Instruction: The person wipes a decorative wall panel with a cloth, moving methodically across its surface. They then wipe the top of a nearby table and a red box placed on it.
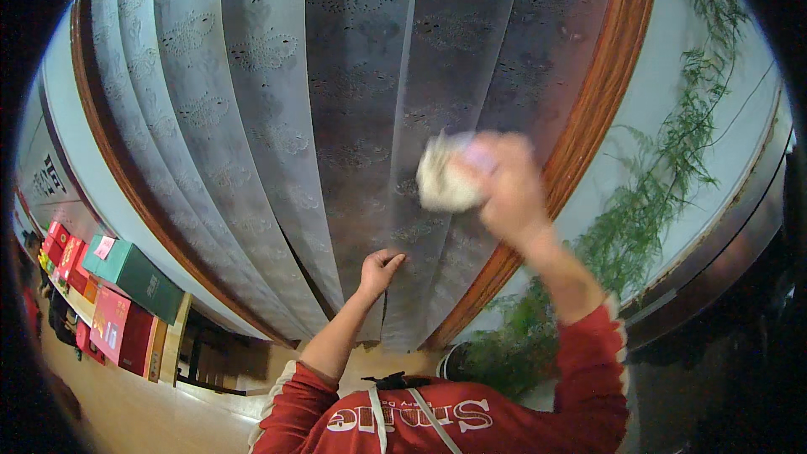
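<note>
A strip curtain of embossed, translucent panels [353, 88] hangs before me in a doorway. My left hand [380, 270] pinches the edge of one panel low down, thumb against the fingers. A dark gap shows between panels, below and to the left of that hand. Higher and to the right, my right hand [516, 189] is blurred by motion. It grips a bunched whitish cloth [446, 180], held in front of or against the right-hand panels; whether it touches them cannot be told. Something pale purple shows near the fingers.
A brown wooden door frame [592, 113] edges the curtain. Trailing green foliage [656, 183] hangs on the right above a pot [459, 359]. To the left, a dark green box [142, 277] and red gift boxes [113, 328] stand on a wooden table [178, 340].
</note>
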The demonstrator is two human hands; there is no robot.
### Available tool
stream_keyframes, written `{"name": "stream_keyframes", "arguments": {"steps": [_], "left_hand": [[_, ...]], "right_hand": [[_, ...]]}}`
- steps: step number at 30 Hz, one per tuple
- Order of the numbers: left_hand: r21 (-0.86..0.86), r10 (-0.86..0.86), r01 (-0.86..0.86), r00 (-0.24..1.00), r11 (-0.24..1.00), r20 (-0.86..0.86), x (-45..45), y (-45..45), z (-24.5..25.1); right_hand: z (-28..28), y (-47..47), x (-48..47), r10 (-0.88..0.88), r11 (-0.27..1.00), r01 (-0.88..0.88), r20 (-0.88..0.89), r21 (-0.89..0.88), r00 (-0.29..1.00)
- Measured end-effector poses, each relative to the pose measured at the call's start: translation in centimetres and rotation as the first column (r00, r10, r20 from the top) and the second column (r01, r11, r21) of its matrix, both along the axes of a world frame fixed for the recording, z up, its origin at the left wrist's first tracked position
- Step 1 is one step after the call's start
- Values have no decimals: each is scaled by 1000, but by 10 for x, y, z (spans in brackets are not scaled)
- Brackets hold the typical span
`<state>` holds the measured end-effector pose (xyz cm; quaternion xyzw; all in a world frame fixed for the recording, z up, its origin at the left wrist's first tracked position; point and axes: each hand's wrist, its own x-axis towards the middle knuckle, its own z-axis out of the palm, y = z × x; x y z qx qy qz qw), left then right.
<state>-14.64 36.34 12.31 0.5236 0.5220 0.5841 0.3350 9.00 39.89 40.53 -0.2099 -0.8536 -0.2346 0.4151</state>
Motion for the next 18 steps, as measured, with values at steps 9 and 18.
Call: {"name": "stream_keyframes", "arguments": {"steps": [9, 18], "left_hand": [[-64, -6, 3, 998, 998, -54, -5, 2, -3], [-83, -5, -17, 965, 996, -262, -1, -30, 18]], "right_hand": [[149, 54, 33, -322, 738, 490, -397, 463, 860], [-237, -10, 42, 155, 814, 257, 620, -522, 769]]}}
